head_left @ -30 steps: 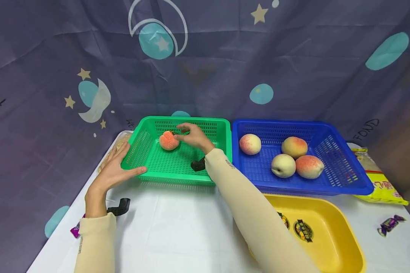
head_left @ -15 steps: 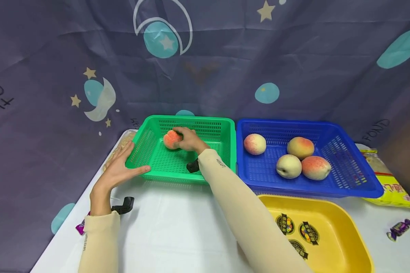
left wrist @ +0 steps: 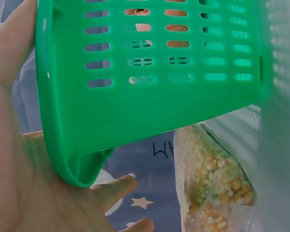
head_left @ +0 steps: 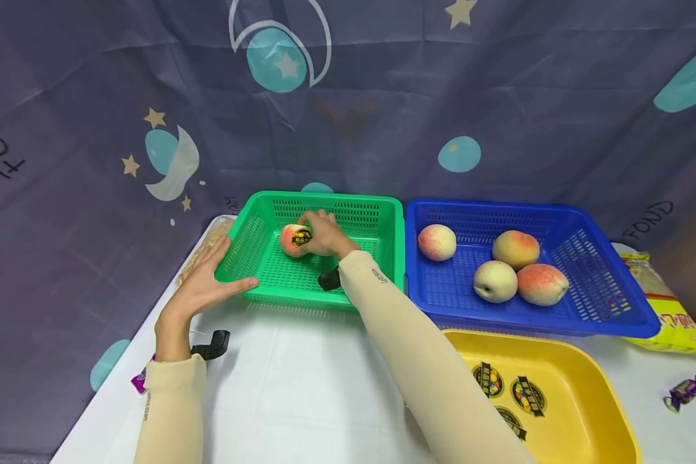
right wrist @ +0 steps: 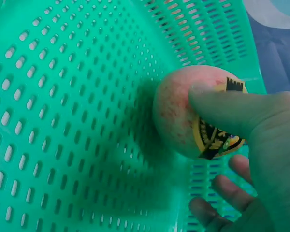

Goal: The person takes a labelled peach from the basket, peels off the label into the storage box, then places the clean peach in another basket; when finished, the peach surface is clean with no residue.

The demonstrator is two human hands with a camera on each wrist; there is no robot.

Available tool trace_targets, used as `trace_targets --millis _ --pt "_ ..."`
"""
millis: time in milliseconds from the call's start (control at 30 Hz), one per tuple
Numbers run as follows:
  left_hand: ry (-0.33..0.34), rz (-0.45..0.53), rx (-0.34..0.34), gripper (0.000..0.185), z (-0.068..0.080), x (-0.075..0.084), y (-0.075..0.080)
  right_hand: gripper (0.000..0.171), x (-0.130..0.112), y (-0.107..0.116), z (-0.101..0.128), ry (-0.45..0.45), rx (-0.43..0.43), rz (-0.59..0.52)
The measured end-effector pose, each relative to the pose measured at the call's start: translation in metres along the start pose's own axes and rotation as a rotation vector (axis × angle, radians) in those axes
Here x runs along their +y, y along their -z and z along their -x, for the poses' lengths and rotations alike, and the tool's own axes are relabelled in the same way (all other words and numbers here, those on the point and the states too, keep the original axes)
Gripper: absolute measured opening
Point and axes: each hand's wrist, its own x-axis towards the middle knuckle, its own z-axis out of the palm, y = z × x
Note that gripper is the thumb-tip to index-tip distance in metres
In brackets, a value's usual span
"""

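Note:
A pink-orange peach [head_left: 292, 240] lies at the back of the green basket [head_left: 278, 276]. My right hand [head_left: 323, 233] cups its right side. In the right wrist view the thumb [right wrist: 232, 108] lies across a black and yellow sticker [right wrist: 215, 137] on the peach [right wrist: 176, 113], with the other fingers curled below it. My left hand [head_left: 211, 283] rests flat against the basket's front left corner, fingers straight along the side wall and thumb along the front rim. The left wrist view shows that palm [left wrist: 19, 193] against the green wall [left wrist: 150, 96].
A blue basket [head_left: 609, 287] with several peaches stands right of the green one. In front of it is a yellow tray [head_left: 580, 412] holding stickers [head_left: 490, 380]. A bag of corn [left wrist: 215, 183] lies left of the green basket. A yellow packet [head_left: 673, 322] and wrapped candies [head_left: 687, 390] lie at the right.
My right hand came down onto the peach, and the black and yellow sticker now shows on its front. My left hand has stayed on the basket corner.

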Motion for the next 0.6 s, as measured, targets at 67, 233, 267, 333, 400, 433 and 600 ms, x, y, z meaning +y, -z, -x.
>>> trace_targets --millis 67,233,267,333,400,433,600 --pt "0.000 0.001 -0.001 0.116 -0.0002 -0.0003 0.0005 0.061 -0.0003 -0.0003 -0.0007 0.001 -0.016 -0.025" --pt "-0.003 -0.003 0.002 0.116 -0.0007 -0.0005 0.0006 0.069 -0.0003 -0.0006 -0.0012 0.011 -0.050 -0.066" --pt "-0.004 -0.004 0.003 0.116 -0.0007 -0.0006 0.0004 0.072 -0.0004 -0.0007 -0.0013 0.015 -0.054 -0.062" --pt "-0.004 -0.005 0.003 0.116 -0.0006 -0.0003 0.0002 0.076 -0.0004 -0.0005 -0.0012 0.017 -0.061 -0.028" --pt "-0.002 -0.003 0.003 0.116 -0.0003 0.0002 0.0001 0.076 -0.0004 -0.0003 -0.0011 0.015 -0.061 0.003" --pt "-0.002 -0.002 0.003 0.116 -0.0001 0.0004 0.0000 0.075 -0.0005 -0.0004 -0.0009 0.011 -0.060 0.014" --pt "0.000 0.005 0.000 0.116 0.0002 0.0002 -0.0001 0.069 0.0002 -0.0013 0.0002 -0.013 -0.059 -0.037"
